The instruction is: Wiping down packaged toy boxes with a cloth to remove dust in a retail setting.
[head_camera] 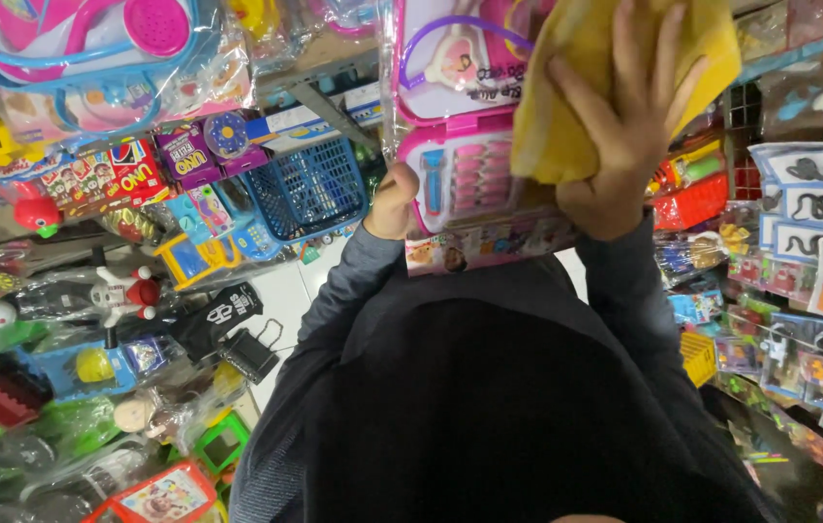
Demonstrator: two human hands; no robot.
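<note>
A pink and white boxed toy set [465,165] in clear plastic wrap is held up in front of me. My left hand [392,203] grips its lower left edge, fingers closed on the packaging. My right hand [624,126] presses a yellow cloth [576,87] flat against the front of the box, fingers spread over the cloth. Dark sleeves cover both my arms.
Packed toy shelves surround me. A blue plastic basket [310,189] sits left of the box, card game packs [125,169] beyond it. Orange basket [687,203] and carded toys [818,203] fill the right side. White floor tile [280,295] shows below.
</note>
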